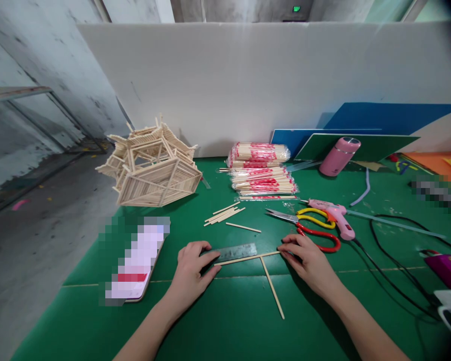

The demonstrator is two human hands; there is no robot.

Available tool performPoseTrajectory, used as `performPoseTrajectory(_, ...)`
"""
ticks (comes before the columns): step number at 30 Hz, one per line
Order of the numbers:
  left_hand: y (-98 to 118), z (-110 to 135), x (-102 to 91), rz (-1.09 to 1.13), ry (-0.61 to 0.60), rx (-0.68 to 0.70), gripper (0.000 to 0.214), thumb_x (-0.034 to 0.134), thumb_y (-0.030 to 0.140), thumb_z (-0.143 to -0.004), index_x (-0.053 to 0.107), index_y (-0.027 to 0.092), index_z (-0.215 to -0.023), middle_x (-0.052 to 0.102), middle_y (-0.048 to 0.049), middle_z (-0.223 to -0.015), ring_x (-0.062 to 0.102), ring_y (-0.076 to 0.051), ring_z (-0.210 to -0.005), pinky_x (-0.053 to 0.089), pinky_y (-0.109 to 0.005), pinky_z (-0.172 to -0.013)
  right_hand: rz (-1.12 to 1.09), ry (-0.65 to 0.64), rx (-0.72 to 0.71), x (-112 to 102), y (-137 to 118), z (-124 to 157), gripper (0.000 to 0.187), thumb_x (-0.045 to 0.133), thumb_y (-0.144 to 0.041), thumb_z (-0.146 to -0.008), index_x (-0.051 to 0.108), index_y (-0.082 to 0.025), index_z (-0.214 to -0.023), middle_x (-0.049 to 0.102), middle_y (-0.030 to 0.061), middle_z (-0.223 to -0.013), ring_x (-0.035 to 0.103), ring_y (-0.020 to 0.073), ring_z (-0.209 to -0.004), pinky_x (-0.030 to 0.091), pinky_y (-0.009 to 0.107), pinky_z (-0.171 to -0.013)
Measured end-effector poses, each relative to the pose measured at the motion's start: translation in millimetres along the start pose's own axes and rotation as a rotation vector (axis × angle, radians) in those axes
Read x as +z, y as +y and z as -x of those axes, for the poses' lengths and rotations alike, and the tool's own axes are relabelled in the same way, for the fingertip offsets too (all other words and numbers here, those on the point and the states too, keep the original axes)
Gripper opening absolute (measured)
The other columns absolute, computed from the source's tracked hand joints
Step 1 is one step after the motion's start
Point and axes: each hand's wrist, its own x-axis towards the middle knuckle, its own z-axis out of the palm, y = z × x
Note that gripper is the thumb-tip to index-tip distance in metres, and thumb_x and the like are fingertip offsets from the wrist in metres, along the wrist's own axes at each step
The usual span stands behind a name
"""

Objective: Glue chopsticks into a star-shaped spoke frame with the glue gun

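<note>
Two thin wooden sticks [265,268] form a T on the green table [225,321], one lying crosswise, the other running toward me. A grey metal ruler [237,251] lies along the crosswise stick. My left hand [192,271] rests with its fingers pressed flat on the ruler's left end and the stick. Over at the stick's right end, my right hand [308,260] lies with fingers curled down on the tip. Neither hand lifts anything.
A stick-built pavilion model [152,168] stands at the back left. Loose sticks [225,214], packs of chopsticks [261,173], red and yellow scissors [311,225], a pink glue gun [334,215] with its black cord, a pink bottle [340,156] and a phone [137,263] surround the hands.
</note>
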Motion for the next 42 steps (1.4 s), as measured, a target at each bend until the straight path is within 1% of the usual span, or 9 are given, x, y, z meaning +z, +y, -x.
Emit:
performPoseTrajectory(7,-9,9,-10.9,0.085,-0.031,-0.051,0.040,0.055,0.030,-0.071,0.051,0.025,-0.110,0.051,-0.0068,-0.107,0.046,-0.023,-0.100,0.038,-0.039,-0.085,-0.007,0.004,-0.011,1,3,0,0.019,0.045,-0.025,-0.080,0.063,-0.025,-0.087,0.056,0.0066,-0.093,0.054,0.0197,-0.086,0.046,0.035,-0.073)
performPoseTrajectory(12,-18,19,-21.1,0.052,-0.032,-0.099,0.042,0.056,0.031,-0.071,0.048,0.024,-0.112,0.050,-0.0063,-0.112,0.045,-0.022,-0.103,0.038,-0.038,-0.087,0.001,-0.012,-0.009,2,5,1,0.018,0.046,-0.024,-0.080,0.063,-0.024,-0.088,0.055,0.0068,-0.094,0.053,0.0196,-0.089,0.046,0.034,-0.075)
performPoseTrajectory(18,-20,19,-29.3,0.013,-0.029,-0.082,0.043,0.058,0.034,-0.068,0.050,0.024,-0.110,0.052,-0.0060,-0.110,0.047,-0.023,-0.102,0.039,-0.038,-0.086,-0.002,-0.016,-0.015,2,6,1,0.018,0.045,-0.024,-0.080,0.062,-0.023,-0.088,0.054,0.0068,-0.095,0.052,0.0196,-0.089,0.045,0.035,-0.075)
performPoseTrajectory(22,-13,11,-26.7,0.018,-0.055,-0.038,0.040,0.057,0.033,-0.069,0.053,0.023,-0.107,0.052,-0.0068,-0.110,0.046,-0.023,-0.102,0.037,-0.039,-0.087,-0.001,-0.027,-0.005,2,5,1,0.018,0.045,-0.024,-0.081,0.062,-0.023,-0.089,0.054,0.0071,-0.095,0.052,0.0198,-0.089,0.045,0.035,-0.076)
performPoseTrajectory(27,-3,-1,-15.5,0.041,-0.098,0.043,0.033,0.056,0.033,-0.071,0.055,0.024,-0.103,0.052,-0.0069,-0.109,0.044,-0.023,-0.102,0.035,-0.041,-0.086,0.000,-0.023,0.008,2,4,0,0.019,0.045,-0.024,-0.081,0.062,-0.023,-0.088,0.054,0.0072,-0.095,0.052,0.0193,-0.088,0.045,0.034,-0.075)
performPoseTrajectory(31,-3,-6,-10.5,0.054,-0.126,0.046,0.034,0.056,0.032,-0.071,0.053,0.023,-0.104,0.052,-0.0071,-0.109,0.045,-0.023,-0.102,0.036,-0.041,-0.085,-0.005,-0.017,0.000,2,5,0,0.019,0.044,-0.023,-0.081,0.062,-0.023,-0.087,0.054,0.0070,-0.095,0.052,0.0191,-0.088,0.045,0.034,-0.075)
performPoseTrajectory(34,-7,-5,-13.6,0.076,-0.160,0.038,0.035,0.054,0.029,-0.072,0.051,0.022,-0.107,0.051,-0.0078,-0.110,0.044,-0.022,-0.102,0.037,-0.039,-0.086,-0.006,-0.005,-0.002,2,5,0,0.019,0.045,-0.023,-0.081,0.062,-0.023,-0.087,0.055,0.0069,-0.094,0.053,0.0190,-0.087,0.046,0.033,-0.075)
performPoseTrajectory(37,-11,-4,-19.4,0.096,-0.225,0.058,0.032,0.047,0.024,-0.077,0.050,0.022,-0.108,0.051,-0.0070,-0.109,0.045,-0.020,-0.101,0.038,-0.036,-0.087,-0.014,0.001,0.000,1,6,0,0.018,0.046,-0.022,-0.080,0.062,-0.023,-0.087,0.055,0.0066,-0.094,0.053,0.0187,-0.087,0.045,0.033,-0.075)
performPoseTrajectory(42,-11,-6,-23.3,0.039,-0.275,0.099,0.029,0.036,0.020,-0.081,0.050,0.020,-0.107,0.053,-0.0075,-0.103,0.047,-0.019,-0.095,0.039,-0.033,-0.083,-0.019,0.002,0.010,2,6,1,0.018,0.046,-0.020,-0.080,0.062,-0.023,-0.088,0.054,0.0062,-0.094,0.052,0.0181,-0.087,0.045,0.032,-0.076)
